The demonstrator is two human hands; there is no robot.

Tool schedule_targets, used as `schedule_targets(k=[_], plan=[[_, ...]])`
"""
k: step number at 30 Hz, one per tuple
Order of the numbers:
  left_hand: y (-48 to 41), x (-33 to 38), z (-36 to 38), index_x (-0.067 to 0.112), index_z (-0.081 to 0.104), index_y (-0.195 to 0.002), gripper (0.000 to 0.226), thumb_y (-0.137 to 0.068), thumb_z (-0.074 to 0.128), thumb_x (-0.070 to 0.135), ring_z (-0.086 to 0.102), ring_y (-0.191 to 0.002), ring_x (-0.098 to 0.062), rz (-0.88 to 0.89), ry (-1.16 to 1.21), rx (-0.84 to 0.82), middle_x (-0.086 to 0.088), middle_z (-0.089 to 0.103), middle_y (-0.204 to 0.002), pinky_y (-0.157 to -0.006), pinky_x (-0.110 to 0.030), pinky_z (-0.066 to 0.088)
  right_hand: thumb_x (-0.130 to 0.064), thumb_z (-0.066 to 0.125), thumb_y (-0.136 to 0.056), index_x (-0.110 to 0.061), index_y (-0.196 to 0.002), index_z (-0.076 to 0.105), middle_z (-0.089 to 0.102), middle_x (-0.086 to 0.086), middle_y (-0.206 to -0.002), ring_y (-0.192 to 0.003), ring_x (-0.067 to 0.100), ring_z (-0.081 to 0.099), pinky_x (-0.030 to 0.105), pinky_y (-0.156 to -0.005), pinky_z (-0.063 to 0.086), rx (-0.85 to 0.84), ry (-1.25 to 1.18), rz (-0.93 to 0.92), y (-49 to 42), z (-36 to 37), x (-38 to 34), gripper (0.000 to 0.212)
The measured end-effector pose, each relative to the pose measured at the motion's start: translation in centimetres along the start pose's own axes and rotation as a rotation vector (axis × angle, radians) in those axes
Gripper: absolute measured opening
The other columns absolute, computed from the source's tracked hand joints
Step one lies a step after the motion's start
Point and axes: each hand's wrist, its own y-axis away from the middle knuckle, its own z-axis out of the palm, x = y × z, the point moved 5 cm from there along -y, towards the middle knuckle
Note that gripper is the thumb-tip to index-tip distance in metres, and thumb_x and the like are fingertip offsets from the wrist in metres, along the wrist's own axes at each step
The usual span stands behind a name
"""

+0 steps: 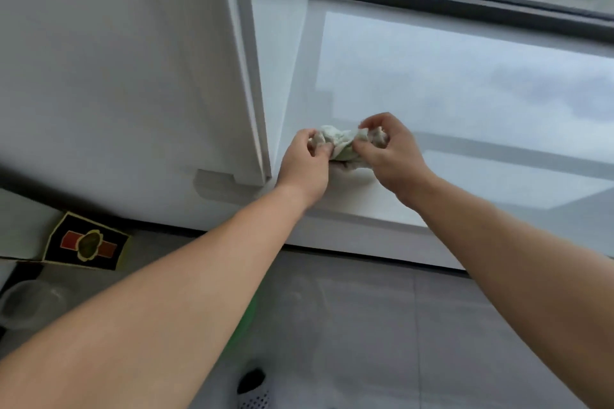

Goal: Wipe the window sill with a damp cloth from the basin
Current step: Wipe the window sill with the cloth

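Note:
A crumpled pale green and white cloth (342, 143) is bunched between both my hands, just above the near left corner of the glossy white window sill (465, 103). My left hand (307, 164) pinches its left end with thumb and fingers. My right hand (390, 156) grips its right end, fingers curled over it. Only a thin green edge of the basin (247, 319) shows under my left forearm on the floor.
A white wall panel (133, 76) rises directly left of the sill. The dark window frame (465, 5) runs along the sill's far edge. On the grey tiled floor lie a black and gold box (86, 242), a clear container (31, 304) and a perforated slipper (254, 390).

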Motion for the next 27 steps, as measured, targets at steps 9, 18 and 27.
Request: schedule_targets(k=[9,18,27], plan=[[-4.7,-0.5,0.7,0.020,0.058,-0.102,0.013,-0.098,0.051,0.031,0.059,-0.083,-0.008,-0.037,-0.151,0.143,0.012,0.061,-0.088,-0.073,-0.027,0.045,-0.042,0.066,-0.085,-0.025,-0.090,0.052,0.057,-0.005,-0.113,-0.106,0.018,0.049,0.039,-0.095,0.041,-0.072,0.274,-0.179,-4.7,2.2,2.5,0.023],[-8.7,1.1,2.0,0.025,0.060,-0.107,0.015,-0.096,0.054,0.032,0.062,-0.093,-0.009,-0.049,-0.094,0.274,0.013,0.067,-0.093,-0.081,-0.024,0.046,-0.027,0.061,-0.093,-0.026,-0.115,0.060,0.030,0.001,-0.159,-0.147,0.028,0.019,0.047,-0.113,0.020,-0.073,0.620,-0.439,-10.2,0.9,1.3,0.022],[-7.7,-1.1,2.3,0.004,0.042,-0.143,0.057,-0.097,0.033,0.037,0.032,-0.142,-0.026,0.261,-0.685,0.227,-0.012,0.046,-0.147,-0.118,-0.034,0.021,-0.051,0.028,-0.104,-0.046,-0.148,0.038,0.018,-0.011,-0.165,-0.148,0.028,0.020,0.040,-0.119,0.007,-0.464,0.910,-0.852,-12.6,1.5,4.1,0.045]])
